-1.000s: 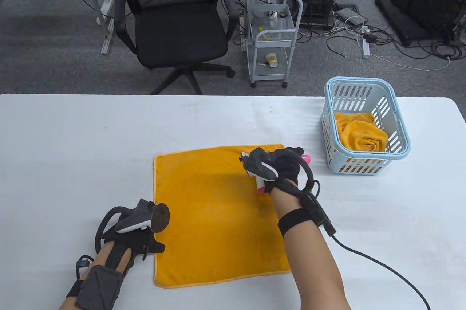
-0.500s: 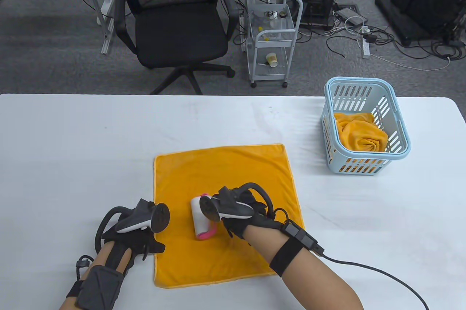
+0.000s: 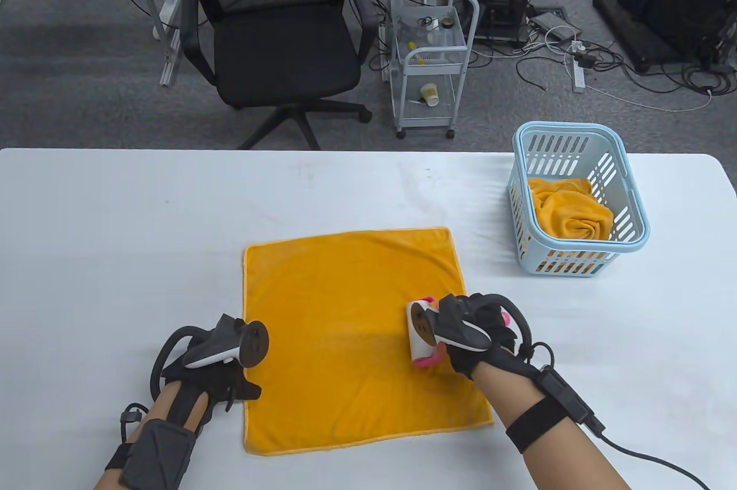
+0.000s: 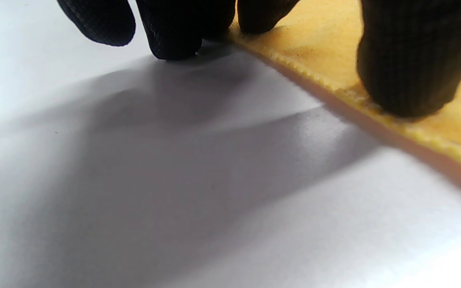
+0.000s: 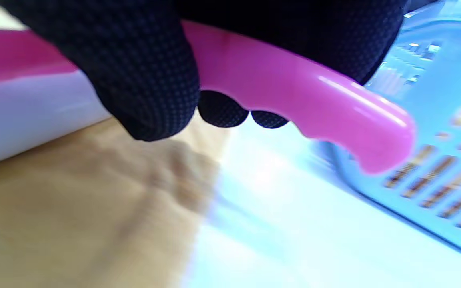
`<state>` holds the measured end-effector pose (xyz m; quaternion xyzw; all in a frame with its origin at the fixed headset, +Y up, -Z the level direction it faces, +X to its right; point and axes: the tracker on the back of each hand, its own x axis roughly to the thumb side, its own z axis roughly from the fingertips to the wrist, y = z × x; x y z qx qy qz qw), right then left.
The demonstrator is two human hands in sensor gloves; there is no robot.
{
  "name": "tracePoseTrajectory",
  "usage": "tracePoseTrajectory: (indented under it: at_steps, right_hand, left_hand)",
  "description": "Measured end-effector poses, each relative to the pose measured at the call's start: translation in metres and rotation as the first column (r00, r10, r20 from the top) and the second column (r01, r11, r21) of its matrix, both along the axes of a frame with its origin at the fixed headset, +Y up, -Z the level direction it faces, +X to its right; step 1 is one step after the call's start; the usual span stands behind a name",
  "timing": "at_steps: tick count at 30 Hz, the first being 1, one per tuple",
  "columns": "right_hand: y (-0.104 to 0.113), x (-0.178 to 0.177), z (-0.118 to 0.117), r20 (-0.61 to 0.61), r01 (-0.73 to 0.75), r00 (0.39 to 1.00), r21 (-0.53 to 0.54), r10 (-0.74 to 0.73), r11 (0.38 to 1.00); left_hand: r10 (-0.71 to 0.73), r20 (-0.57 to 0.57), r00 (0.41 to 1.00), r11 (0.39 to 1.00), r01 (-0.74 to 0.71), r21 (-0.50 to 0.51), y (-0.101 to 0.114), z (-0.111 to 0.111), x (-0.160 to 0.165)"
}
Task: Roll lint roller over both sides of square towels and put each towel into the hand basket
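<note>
Right hand (image 3: 478, 334) gripping lint roller (image 3: 419, 334) has swept from towel (image 3: 345, 329) centre to its right edge; left hand (image 3: 207, 375) fingertips still pin left edge; flip pending.

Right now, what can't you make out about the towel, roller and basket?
- Towel underside: hidden in every view, so whether it was rolled is unknown.
- Lint roller: the right hand covers its handle in the table view; blurred in the right wrist view.
- Basket: towels inside are bunched and cannot be counted.
</note>
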<state>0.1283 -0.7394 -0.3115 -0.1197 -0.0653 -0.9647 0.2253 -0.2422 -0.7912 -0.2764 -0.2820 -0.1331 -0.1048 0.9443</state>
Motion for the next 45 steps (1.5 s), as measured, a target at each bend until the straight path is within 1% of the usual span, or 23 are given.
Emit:
tracePoseTrajectory:
  at_steps: [2, 4, 6, 8, 11, 13, 15, 16, 18, 22, 23, 24, 25, 27, 31, 33, 36, 40, 42, 45]
  right_hand:
    - [0.003, 0.003, 0.002, -0.003, -0.018, 1.000, 0.020, 0.018, 1.000]
    - [0.008, -0.005, 0.009, -0.039, 0.025, 0.999, 0.012, -0.024, 1.000]
    - [0.010, -0.026, 0.019, -0.093, 0.146, 0.985, -0.030, -0.148, 0.989]
    - [0.010, -0.051, 0.032, -0.168, 0.196, 0.964, -0.072, -0.206, 0.978]
    - [0.007, -0.087, 0.054, -0.295, 0.189, 0.932, -0.098, -0.210, 0.977]
    - [0.003, -0.102, 0.064, -0.346, 0.172, 0.917, -0.105, -0.198, 0.979]
    - [-0.001, -0.103, 0.065, -0.356, 0.146, 0.918, -0.106, -0.175, 0.983]
    - [-0.003, -0.097, 0.064, -0.350, 0.113, 0.926, -0.095, -0.139, 0.989]
    - [-0.003, -0.079, 0.060, -0.323, 0.103, 0.940, -0.051, -0.114, 0.993]
    - [-0.004, -0.017, 0.045, -0.176, 0.108, 0.978, -0.031, -0.112, 0.994]
    - [-0.004, -0.004, 0.042, -0.144, 0.110, 0.983, -0.029, -0.113, 0.994]
    - [-0.005, 0.019, 0.038, -0.089, 0.121, 0.988, -0.021, -0.123, 0.992]
    - [-0.005, 0.027, 0.037, -0.068, 0.128, 0.989, -0.020, -0.129, 0.992]
    - [-0.007, 0.061, 0.033, 0.011, 0.149, 0.989, -0.009, -0.149, 0.989]
    - [-0.009, 0.087, 0.031, 0.073, 0.191, 0.979, -0.012, -0.190, 0.981]
    - [-0.010, 0.096, 0.030, 0.097, 0.267, 0.959, -0.007, -0.265, 0.964]
    - [-0.008, 0.108, 0.027, 0.146, 0.322, 0.936, 0.006, -0.319, 0.947]
    - [-0.001, 0.135, 0.022, 0.235, 0.349, 0.901, 0.111, -0.365, 0.931]
    - [-0.002, 0.146, 0.019, 0.280, 0.340, 0.885, 0.155, -0.371, 0.928]
    - [-0.010, 0.161, 0.015, 0.345, 0.307, 0.871, 0.175, -0.351, 0.935]
  left_hand:
    - [0.000, 0.000, 1.000, 1.000, 0.000, 0.000, 0.000, 0.000, 0.000]
    - [0.000, 0.000, 1.000, 1.000, 0.000, 0.000, 0.000, 0.000, 0.000]
    - [-0.001, 0.000, 1.000, 1.000, 0.001, 0.000, 0.000, 0.000, 0.000]
    - [0.000, 0.000, 1.000, 1.000, 0.000, 0.000, 0.000, 0.000, 0.000]
    - [0.001, 0.000, 1.000, 1.000, -0.001, 0.000, 0.000, 0.000, 0.000]
    - [0.002, -0.001, 1.000, 1.000, -0.002, -0.001, 0.000, 0.000, 0.000]
    - [0.003, -0.002, 1.000, 1.000, -0.003, 0.000, 0.000, 0.000, 0.000]
    - [0.004, -0.003, 1.000, 1.000, -0.004, 0.000, 0.000, 0.000, 0.000]
    - [0.003, -0.003, 1.000, 1.000, -0.003, 0.000, 0.000, 0.000, 0.000]
    - [0.002, -0.004, 1.000, 1.000, -0.002, -0.001, 0.000, 0.000, 0.000]
    - [0.000, -0.004, 1.000, 1.000, 0.000, 0.000, 0.000, 0.000, 0.000]
    - [-0.002, -0.004, 1.000, 1.000, 0.002, 0.000, 0.000, 0.000, 0.000]
    - [-0.002, -0.005, 1.000, 1.000, 0.002, -0.001, 0.000, 0.000, 0.000]
    - [-0.004, -0.005, 1.000, 1.000, 0.004, -0.003, 0.000, 0.000, 0.000]
    - [-0.003, -0.007, 1.000, 1.000, 0.003, -0.004, 0.000, 0.000, 0.000]
    - [-0.004, -0.009, 1.000, 1.000, 0.004, -0.004, 0.000, 0.000, 0.000]
    - [-0.002, -0.015, 1.000, 1.000, 0.002, -0.004, 0.000, 0.000, 0.000]
    - [-0.006, -0.019, 1.000, 1.000, 0.006, -0.006, 0.000, 0.000, 0.000]
    - [-0.004, -0.021, 1.000, 1.000, 0.004, -0.007, 0.000, 0.000, 0.000]
    - [-0.003, -0.022, 1.000, 1.000, 0.003, -0.007, 0.000, 0.000, 0.000]
